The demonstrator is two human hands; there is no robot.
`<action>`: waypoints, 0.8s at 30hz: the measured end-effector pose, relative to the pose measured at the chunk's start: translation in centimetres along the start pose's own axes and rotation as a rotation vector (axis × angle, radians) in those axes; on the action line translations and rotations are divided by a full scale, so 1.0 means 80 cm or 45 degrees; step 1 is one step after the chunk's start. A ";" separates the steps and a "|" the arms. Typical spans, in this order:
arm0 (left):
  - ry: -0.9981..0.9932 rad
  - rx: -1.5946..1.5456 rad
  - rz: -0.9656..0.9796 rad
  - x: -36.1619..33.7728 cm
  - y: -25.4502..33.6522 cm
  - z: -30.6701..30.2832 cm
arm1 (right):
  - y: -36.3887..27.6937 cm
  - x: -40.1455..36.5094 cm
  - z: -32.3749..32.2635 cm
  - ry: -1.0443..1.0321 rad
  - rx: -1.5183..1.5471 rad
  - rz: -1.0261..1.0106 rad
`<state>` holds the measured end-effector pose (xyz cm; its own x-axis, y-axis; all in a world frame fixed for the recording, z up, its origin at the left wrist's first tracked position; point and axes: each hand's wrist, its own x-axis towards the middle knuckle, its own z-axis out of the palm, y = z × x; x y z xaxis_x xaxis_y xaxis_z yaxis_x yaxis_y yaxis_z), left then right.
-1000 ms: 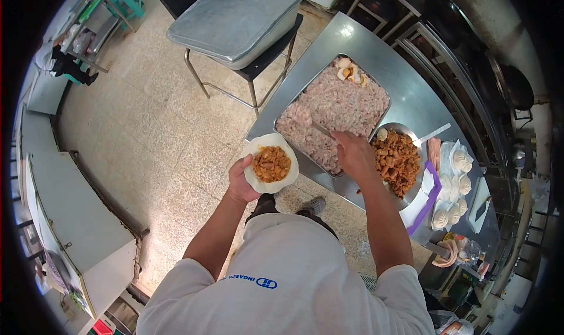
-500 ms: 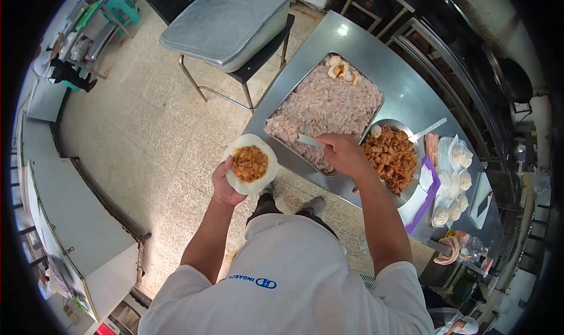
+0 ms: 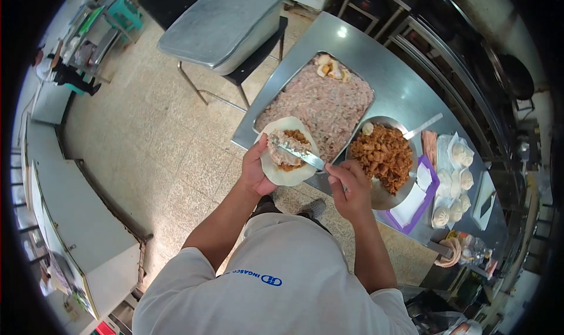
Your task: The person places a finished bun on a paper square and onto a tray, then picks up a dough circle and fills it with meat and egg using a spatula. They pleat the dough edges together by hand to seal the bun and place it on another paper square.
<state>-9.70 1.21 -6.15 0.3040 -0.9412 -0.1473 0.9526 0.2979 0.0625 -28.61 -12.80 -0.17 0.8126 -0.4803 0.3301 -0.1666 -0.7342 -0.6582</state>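
My left hand (image 3: 257, 169) holds up a round, flat dough wrapper (image 3: 289, 122) off the table's near edge. On the wrapper lies chopped brown filling (image 3: 298, 136), with a smear of pale pink minced meat (image 3: 279, 151) over part of it. My right hand (image 3: 351, 189) grips a metal spatula (image 3: 310, 157), its flat blade resting on the meat. Just beyond, a metal tray (image 3: 372, 100) of pink minced meat (image 3: 317, 100) has a few pale dough pieces (image 3: 332, 68) at its far corner. Right of it stands a steel bowl (image 3: 380, 202) of brown chopped filling (image 3: 383, 150).
A white spoon handle (image 3: 424, 125) sticks out of the bowl. Several pleated buns (image 3: 462, 155) sit by a purple-edged tray (image 3: 433, 189) on the right of the steel table (image 3: 405, 91). A lidded tub (image 3: 226, 24) stands on a chair; another person (image 3: 64, 71) is far left.
My right hand has moved from the meat tray to the wrapper, and minced meat now lies on the brown filling. My left hand has shifted right, bringing the wrapper nearer the tray.
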 end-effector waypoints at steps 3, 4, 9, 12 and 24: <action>0.037 0.122 -0.002 0.010 -0.014 0.013 | 0.009 -0.021 -0.005 0.047 -0.003 0.067; 0.046 0.221 0.011 0.010 -0.018 0.015 | 0.010 -0.023 -0.010 0.040 -0.038 0.024; 0.076 0.261 0.110 0.015 -0.031 0.007 | -0.005 -0.017 -0.059 -0.079 -0.122 0.035; 0.097 0.269 0.270 0.018 -0.033 0.008 | -0.020 -0.019 -0.067 0.015 -0.121 0.079; 0.025 0.127 0.290 0.006 0.009 0.018 | -0.032 -0.024 -0.051 -0.061 0.049 0.093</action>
<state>-8.87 0.74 -4.73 0.5116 -0.8482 -0.1375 0.8537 0.4836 0.1933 -32.01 -11.95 3.62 0.8251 -0.5077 0.2477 -0.2058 -0.6786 -0.7051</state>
